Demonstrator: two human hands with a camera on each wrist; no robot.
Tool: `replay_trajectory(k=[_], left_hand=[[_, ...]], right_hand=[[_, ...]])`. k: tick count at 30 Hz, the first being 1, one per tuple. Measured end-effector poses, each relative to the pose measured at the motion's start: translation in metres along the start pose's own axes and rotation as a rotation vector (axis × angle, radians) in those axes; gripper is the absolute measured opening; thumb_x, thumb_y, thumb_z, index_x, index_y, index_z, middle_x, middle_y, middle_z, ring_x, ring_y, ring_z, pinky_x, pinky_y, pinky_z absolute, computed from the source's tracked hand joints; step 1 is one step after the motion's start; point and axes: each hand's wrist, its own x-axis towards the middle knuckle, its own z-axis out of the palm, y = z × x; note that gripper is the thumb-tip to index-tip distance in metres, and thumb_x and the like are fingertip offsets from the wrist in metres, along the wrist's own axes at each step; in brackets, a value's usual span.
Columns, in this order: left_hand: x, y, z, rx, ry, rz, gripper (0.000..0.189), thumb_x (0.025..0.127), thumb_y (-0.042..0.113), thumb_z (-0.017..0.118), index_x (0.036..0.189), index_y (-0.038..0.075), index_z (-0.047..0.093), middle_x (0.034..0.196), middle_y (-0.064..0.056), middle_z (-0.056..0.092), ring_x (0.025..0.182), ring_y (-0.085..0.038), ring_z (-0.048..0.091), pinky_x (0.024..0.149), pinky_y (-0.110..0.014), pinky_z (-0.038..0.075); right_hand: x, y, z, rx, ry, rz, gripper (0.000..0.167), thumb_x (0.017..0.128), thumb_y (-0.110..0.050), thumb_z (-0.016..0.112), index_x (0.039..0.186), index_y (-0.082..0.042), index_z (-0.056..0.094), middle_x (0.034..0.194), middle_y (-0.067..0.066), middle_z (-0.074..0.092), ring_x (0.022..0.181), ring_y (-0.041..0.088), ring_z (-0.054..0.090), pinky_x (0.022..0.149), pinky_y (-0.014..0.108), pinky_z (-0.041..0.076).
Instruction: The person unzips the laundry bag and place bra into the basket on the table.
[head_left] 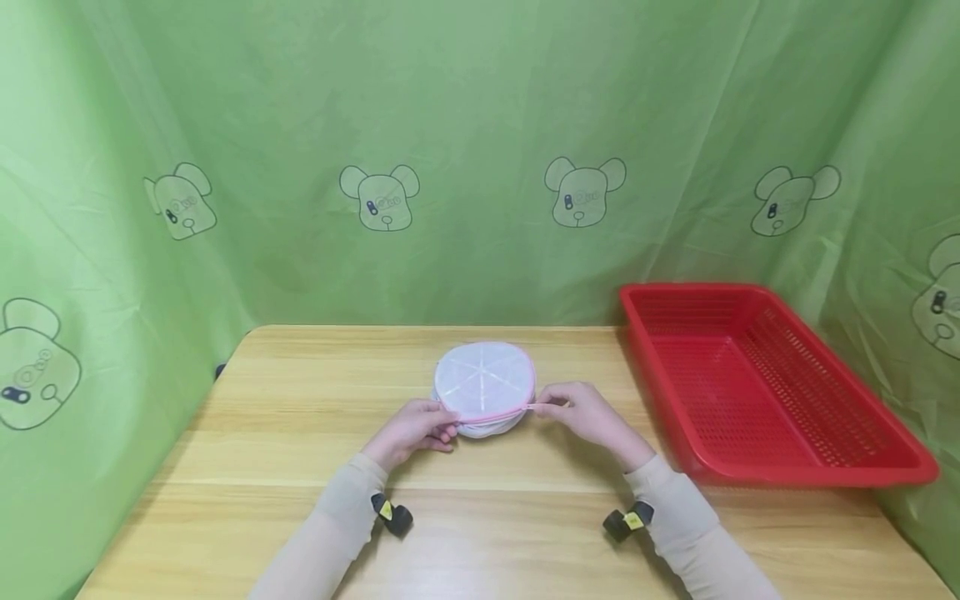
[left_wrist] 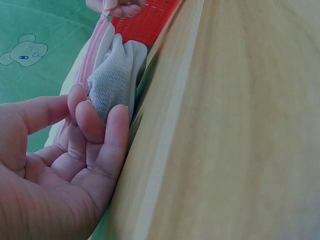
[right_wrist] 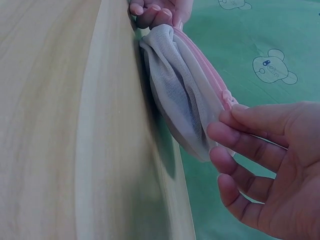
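Observation:
A round white mesh pouch with a pink zipper round its rim sits on the wooden table, its top marked with spoke-like white strips. At its front left edge, my left hand pinches the zippered rim between thumb and forefinger. My right hand pinches the zipper pull at the front right. In the right wrist view the pink pull lies at the thumb and forefinger tips. Soft grey mesh folds of the pouch's side sag below the zipper in the left wrist view.
A large red plastic basket with perforated walls stands at the right of the wooden table. Green curtains printed with bear heads hang behind and at both sides. A small black camera is strapped to each wrist.

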Motion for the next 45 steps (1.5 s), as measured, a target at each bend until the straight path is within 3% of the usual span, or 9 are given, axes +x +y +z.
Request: replay_trajectory(k=[7,14,23,30,45], left_hand=[[0.0002,-0.0005,-0.0002,-0.001,-0.001,0.000,0.011,0.093,0.013,0.061,0.086,0.005,0.062,0.072,0.002,0.064,0.065,-0.008,0.060,0.067,-0.025,0.061],[0.0001,-0.0003,0.0002,-0.001,-0.003,0.004,0.011,0.093,0.013,0.061,0.088,0.003,0.062,0.073,0.001,0.064,0.066,-0.009,0.060,0.068,-0.026,0.061],[0.0003,0.0011,0.0010,-0.005,-0.007,-0.001,0.011,0.093,0.013,0.061,0.087,0.004,0.062,0.072,0.001,0.064,0.065,-0.009,0.060,0.067,-0.025,0.061],[0.0007,0.0012,0.0006,-0.003,-0.005,0.000,0.010,0.093,0.012,0.060,0.086,0.005,0.062,0.072,0.001,0.063,0.065,-0.008,0.059,0.067,-0.025,0.061],[-0.0013,0.0017,-0.0003,-0.015,0.009,-0.001,0.016,0.095,0.019,0.060,0.090,0.004,0.063,0.074,0.002,0.064,0.066,-0.009,0.060,0.068,-0.027,0.061]], right_hand=[[-0.0001,0.0017,-0.0007,-0.023,0.042,0.014,0.015,0.091,-0.022,0.067,0.084,-0.009,0.073,0.086,0.004,0.074,0.087,0.016,0.065,0.085,0.039,0.053],[-0.0001,0.0045,-0.0029,-0.066,0.074,0.037,0.014,0.091,-0.021,0.067,0.083,-0.010,0.072,0.082,-0.003,0.071,0.086,0.015,0.064,0.081,0.036,0.052],[-0.0002,0.0040,-0.0035,-0.076,0.091,0.042,0.013,0.090,-0.021,0.068,0.083,-0.011,0.073,0.082,-0.003,0.071,0.085,0.015,0.063,0.081,0.035,0.052],[-0.0001,0.0025,-0.0040,-0.070,0.094,0.063,0.014,0.090,-0.021,0.068,0.083,-0.010,0.073,0.082,-0.003,0.071,0.084,0.015,0.062,0.078,0.034,0.051],[-0.0010,-0.0027,0.0002,-0.044,0.039,0.025,0.011,0.089,-0.017,0.068,0.083,-0.008,0.072,0.083,0.006,0.073,0.080,0.013,0.060,0.080,0.035,0.050]])
